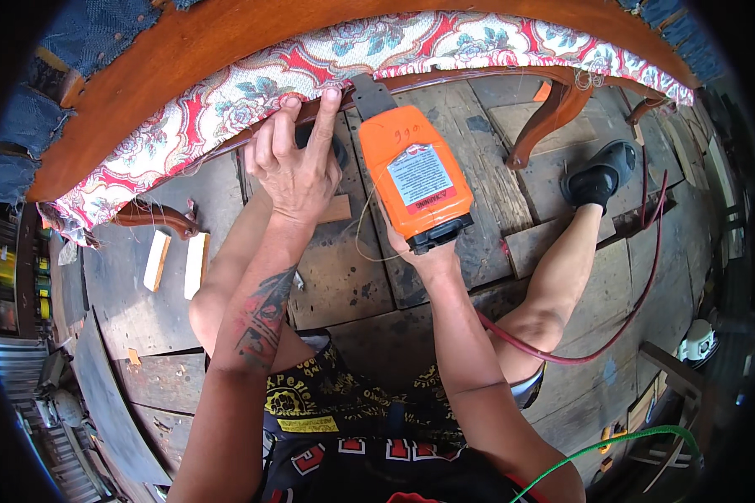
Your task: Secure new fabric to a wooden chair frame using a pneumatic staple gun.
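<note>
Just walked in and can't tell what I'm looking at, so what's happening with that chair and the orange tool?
A person is working on the underside edge of a wooden chair frame. The left hand presses floral fabric against the frame's rail. The right hand holds an orange staple gun, its nose against the fabric edge beside the left fingers. A red hose trails over the plank floor.

Even, bright daylight is seen throughout, with soft shadows and little glare. Straight edges are bent by fisheye distortion, and the corners are blacked out.
</note>
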Demonstrator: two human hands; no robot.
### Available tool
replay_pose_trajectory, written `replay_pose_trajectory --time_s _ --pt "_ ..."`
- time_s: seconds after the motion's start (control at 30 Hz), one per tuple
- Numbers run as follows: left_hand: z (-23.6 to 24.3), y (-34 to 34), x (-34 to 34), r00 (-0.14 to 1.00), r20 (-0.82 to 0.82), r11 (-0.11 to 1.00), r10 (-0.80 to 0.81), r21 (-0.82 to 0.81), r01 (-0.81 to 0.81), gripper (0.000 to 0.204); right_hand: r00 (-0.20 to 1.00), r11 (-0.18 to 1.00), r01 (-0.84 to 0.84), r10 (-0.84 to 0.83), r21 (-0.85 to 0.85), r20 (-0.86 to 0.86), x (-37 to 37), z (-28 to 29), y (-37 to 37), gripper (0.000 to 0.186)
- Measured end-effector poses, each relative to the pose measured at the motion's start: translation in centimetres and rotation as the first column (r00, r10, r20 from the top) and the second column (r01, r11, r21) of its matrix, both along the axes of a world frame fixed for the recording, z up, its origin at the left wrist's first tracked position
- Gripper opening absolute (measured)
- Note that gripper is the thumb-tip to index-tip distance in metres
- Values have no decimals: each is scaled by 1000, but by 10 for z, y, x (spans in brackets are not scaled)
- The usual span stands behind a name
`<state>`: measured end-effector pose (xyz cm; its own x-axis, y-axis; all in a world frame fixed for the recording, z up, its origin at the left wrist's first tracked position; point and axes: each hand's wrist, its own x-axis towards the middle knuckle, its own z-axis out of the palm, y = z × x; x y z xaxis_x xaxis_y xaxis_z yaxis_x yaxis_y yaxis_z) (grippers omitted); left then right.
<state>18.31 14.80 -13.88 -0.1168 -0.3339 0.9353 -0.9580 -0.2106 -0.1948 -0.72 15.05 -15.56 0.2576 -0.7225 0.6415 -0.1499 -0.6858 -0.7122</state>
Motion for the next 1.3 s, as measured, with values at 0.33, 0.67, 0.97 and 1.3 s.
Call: replay_pose_trajectory --time_s 0.33,0.67,0.97,1.3 --pt "29 12 -33 395 -788 876 -472 -371 307 23 999 999 34 -34 12 8 -10 -26 9 26" --pt "44 21 -48 -299 -822 845 -484 -528 84 30 992 998 38 -44 49 116 -10 -24 17 19" --pt "95 16 20 934 345 995 -92 63 75 35 991 995 20 -33 94 132 -18 -23 15 19" --pt "128 12 43 641 764 889 70 245 -388 65 992 997 55 -47 -60 120 -15 -19 9 38"
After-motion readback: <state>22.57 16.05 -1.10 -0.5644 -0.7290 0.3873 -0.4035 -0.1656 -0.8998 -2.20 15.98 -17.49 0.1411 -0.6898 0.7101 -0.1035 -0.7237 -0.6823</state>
